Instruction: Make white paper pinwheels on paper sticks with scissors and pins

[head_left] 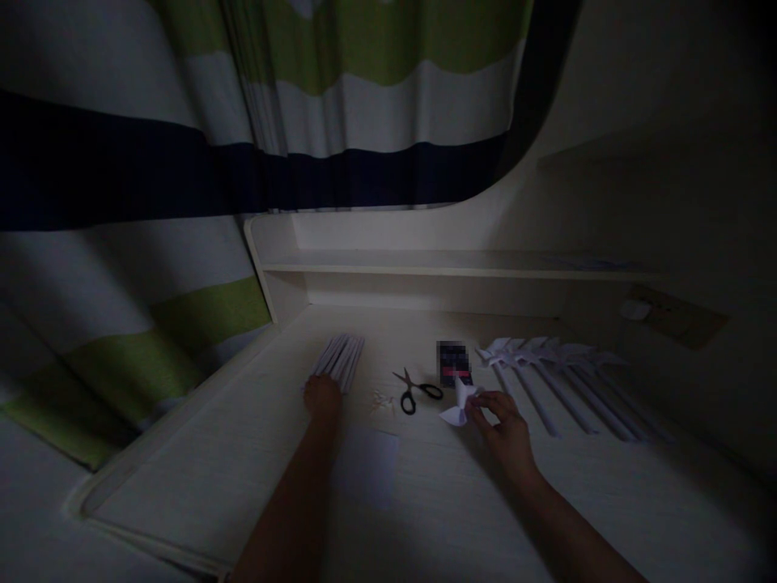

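Observation:
My right hand (503,429) pinches a white folded-paper pinwheel (462,402) between thumb and fingertips, holding it over the desk. On the left, a row of white rolled-paper sticks (340,356) lies side by side. My left hand (323,395) is at their near end, its fingers curled down onto a paper stick; the fingertips are partly hidden. Between the hands lie open scissors (416,391) with black handles and a small pile of thin pale pieces (382,401). A square white paper sheet (367,465) lies beside my left forearm.
Several finished paper pinwheels on sticks (540,380) lie in a row at the right. A dark, blurred-out packet or device (454,362) is behind the held pinwheel. A shelf (425,263) runs along the back, with a striped curtain (376,121) above and left. The light is dim.

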### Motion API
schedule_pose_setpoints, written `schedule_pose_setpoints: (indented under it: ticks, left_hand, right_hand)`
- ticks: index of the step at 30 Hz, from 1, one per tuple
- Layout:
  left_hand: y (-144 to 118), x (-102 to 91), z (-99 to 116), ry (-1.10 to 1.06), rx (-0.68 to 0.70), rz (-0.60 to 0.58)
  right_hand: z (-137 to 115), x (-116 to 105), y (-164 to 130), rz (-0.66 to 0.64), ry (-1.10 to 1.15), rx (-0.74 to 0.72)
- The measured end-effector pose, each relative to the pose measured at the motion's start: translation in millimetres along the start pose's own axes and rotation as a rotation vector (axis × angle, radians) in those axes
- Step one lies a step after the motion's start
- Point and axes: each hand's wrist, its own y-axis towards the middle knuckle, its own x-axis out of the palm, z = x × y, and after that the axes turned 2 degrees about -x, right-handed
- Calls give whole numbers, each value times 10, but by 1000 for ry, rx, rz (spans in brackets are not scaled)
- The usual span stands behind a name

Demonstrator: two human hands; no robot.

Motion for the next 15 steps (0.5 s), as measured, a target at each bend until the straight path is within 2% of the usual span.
schedule_pose_setpoints:
  ticks: [4,7,10,15]
  left_hand:
    - [11,-1,10,-19,-35,101]
    - [19,-20,45,-57,-21,133]
    - [-7,-20,120,-114,31,109]
    - [-108,54,260,-193,110,-7]
  right_hand:
    - [-10,3,-10,-6,13,24]
    - [-30,-2,-8,4,15,26]
    - [-47,-11,0,8,15,20]
    - [-51,-18,7,7,23,14]
